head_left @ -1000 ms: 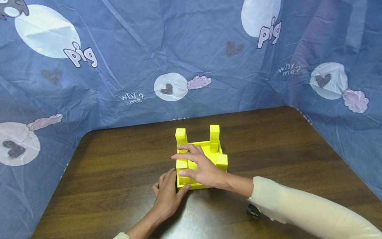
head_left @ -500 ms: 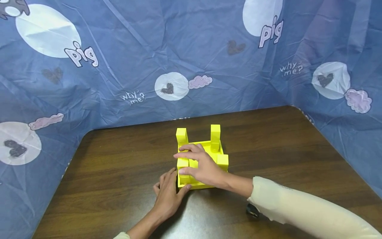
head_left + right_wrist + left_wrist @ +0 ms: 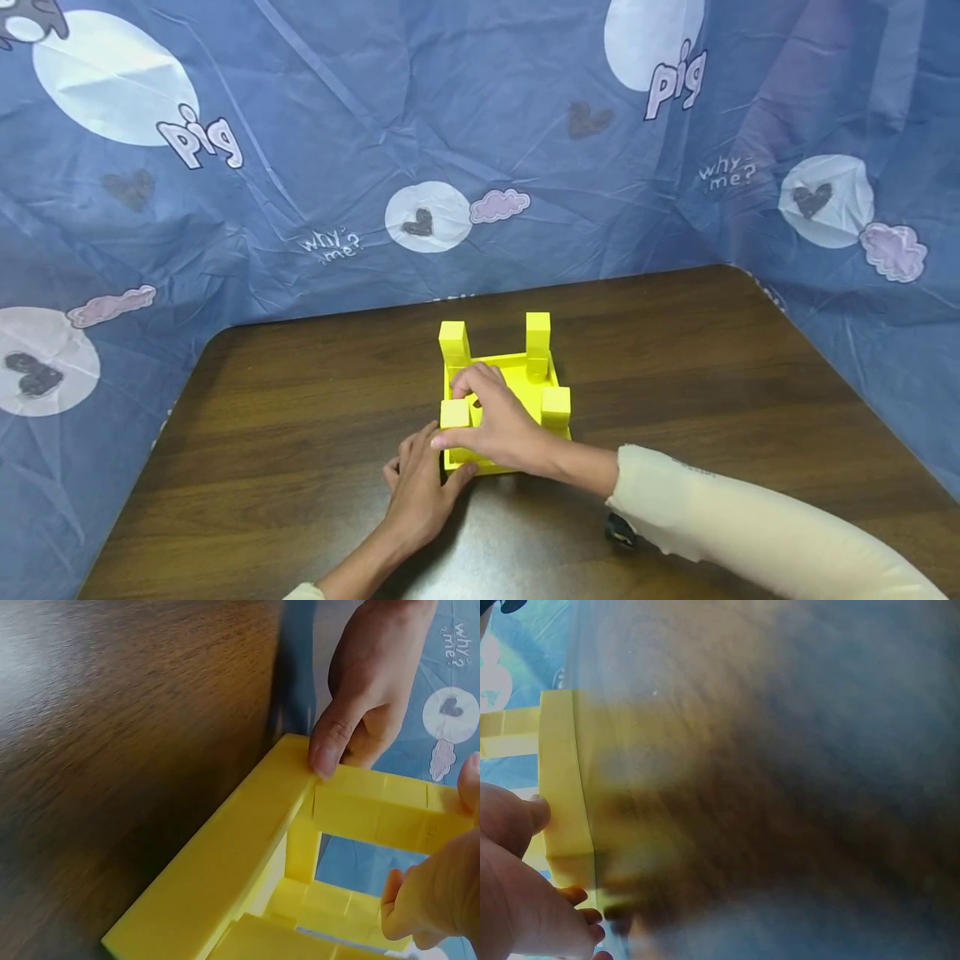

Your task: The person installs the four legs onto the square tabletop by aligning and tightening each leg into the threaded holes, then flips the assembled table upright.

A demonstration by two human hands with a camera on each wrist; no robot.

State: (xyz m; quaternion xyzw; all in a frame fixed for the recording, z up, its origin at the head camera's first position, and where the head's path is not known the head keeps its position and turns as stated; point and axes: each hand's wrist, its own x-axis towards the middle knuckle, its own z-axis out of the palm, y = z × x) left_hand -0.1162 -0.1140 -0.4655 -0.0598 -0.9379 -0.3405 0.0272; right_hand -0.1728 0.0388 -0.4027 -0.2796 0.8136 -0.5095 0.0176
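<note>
A small yellow table [image 3: 512, 361] lies upside down on the tabletop, its rimmed square underside facing up and several block legs standing from the corners. My left hand [image 3: 422, 492] holds the near left corner, thumb on the near side and fingers along the left side. In the left wrist view its thumb lies against the yellow edge board [image 3: 562, 780]. My right hand [image 3: 504, 423] reaches across and grips the near left leg [image 3: 454, 413], thumb on the near side, fingers bent behind it. The right wrist view shows that leg [image 3: 360, 802] between thumb and fingers.
The brown wooden tabletop [image 3: 300, 400] spreads around the yellow piece. A blue printed cloth [image 3: 360, 125] hangs behind and at both sides. A small dark device [image 3: 621, 531] sits under the right sleeve [image 3: 720, 500].
My right hand's fingers, stretched over the near left leg before, have bent in behind it, and the thumb has slid left across its front. My left hand and the yellow table stay in place.
</note>
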